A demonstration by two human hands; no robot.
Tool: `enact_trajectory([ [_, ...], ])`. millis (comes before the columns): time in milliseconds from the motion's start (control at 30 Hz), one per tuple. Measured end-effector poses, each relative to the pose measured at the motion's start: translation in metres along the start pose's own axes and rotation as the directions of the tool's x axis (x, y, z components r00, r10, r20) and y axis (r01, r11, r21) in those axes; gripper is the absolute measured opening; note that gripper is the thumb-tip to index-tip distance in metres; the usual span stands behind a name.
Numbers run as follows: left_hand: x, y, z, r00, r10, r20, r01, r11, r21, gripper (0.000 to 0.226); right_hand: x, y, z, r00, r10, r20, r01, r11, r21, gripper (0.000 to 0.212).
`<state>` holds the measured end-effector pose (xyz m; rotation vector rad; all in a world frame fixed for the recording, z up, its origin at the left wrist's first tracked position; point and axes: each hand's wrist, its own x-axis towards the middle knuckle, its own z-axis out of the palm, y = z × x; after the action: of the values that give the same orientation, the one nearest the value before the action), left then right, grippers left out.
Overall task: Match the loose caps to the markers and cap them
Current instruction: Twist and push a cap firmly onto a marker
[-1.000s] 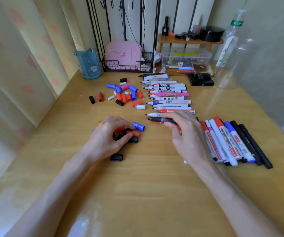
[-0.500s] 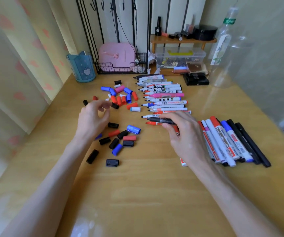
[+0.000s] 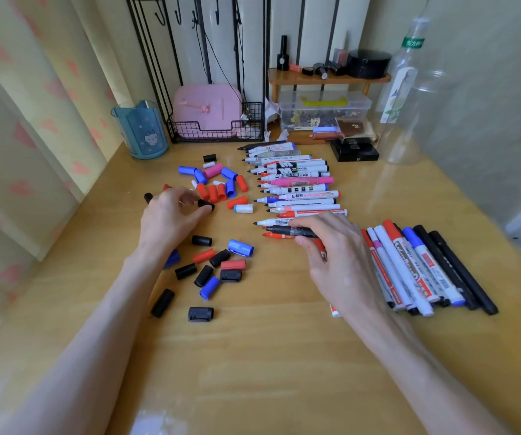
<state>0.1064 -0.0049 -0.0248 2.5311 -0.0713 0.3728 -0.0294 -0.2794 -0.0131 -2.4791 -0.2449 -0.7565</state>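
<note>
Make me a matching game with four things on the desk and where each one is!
Things:
1. blue cup
2. pink box
3. black marker
4. black cap

Places:
A. held in the right hand
B. in the wire basket
C. pinched by the left hand
D. far left, beside the curtain

Pairs: 1-D, 2-B, 3-A, 4-C.
</note>
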Motion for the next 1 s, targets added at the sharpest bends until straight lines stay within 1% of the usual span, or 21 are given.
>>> enact_trajectory([
  [100, -0.001, 0.004, 0.000, 0.999, -0.026, 0.021, 0.026, 0.999, -0.023, 0.027, 0.000, 0.001, 0.000, 1.000, 0.003, 0.002, -0.003, 1.000, -0.002, 0.022],
  [200, -0.001, 0.005, -0.001, 0.997, -0.002, 0.075, 0.006, 0.998, -0.065, 0.028, 0.000, 0.001, 0.000, 1.000, 0.008, 0.010, -0.008, 1.000, -0.007, 0.023],
  [300, -0.001, 0.007, -0.002, 0.992, 0.019, 0.126, -0.015, 0.999, -0.032, 0.024, 0.000, 0.000, 0.000, 1.000, 0.013, 0.013, -0.012, 1.000, -0.011, 0.023],
  [367, -0.003, 0.009, -0.001, 0.995, 0.013, 0.098, -0.012, 1.000, -0.009, 0.020, 0.000, 0.000, 0.000, 1.000, 0.014, 0.017, -0.014, 1.000, -0.012, 0.023],
  [433, -0.009, 0.012, -0.001, 0.999, 0.004, 0.037, -0.004, 1.000, -0.018, 0.019, 0.000, 0.000, 0.000, 1.000, 0.012, 0.019, -0.011, 1.000, -0.014, 0.024],
  [533, -0.026, 0.018, -0.011, 0.998, 0.061, -0.010, -0.061, 0.997, -0.055, 0.015, 0.000, -0.001, 0.000, 1.000, 0.010, 0.014, -0.009, 1.000, -0.011, 0.023],
  [633, -0.055, 0.026, -0.025, 0.985, 0.170, 0.021, -0.165, 0.975, -0.146, 0.012, 0.000, -0.004, 0.000, 1.000, 0.003, 0.012, -0.003, 1.000, -0.001, 0.024],
  [700, -0.078, 0.028, -0.029, 0.984, 0.171, 0.054, -0.153, 0.956, -0.249, 0.016, -0.001, -0.007, 0.000, 1.000, -0.001, 0.028, 0.000, 1.000, 0.015, 0.024],
  [800, -0.100, 0.030, -0.030, 0.988, 0.149, 0.031, -0.131, 0.938, -0.320, 0.024, -0.002, -0.009, 0.000, 0.998, -0.022, 0.056, 0.019, 0.998, 0.058, 0.024],
  [1000, -0.109, 0.044, -0.035, 0.979, 0.200, 0.042, -0.165, 0.894, -0.416, 0.015, -0.005, -0.017, 0.003, 0.994, -0.088, 0.065, 0.081, 0.990, 0.113, 0.022],
])
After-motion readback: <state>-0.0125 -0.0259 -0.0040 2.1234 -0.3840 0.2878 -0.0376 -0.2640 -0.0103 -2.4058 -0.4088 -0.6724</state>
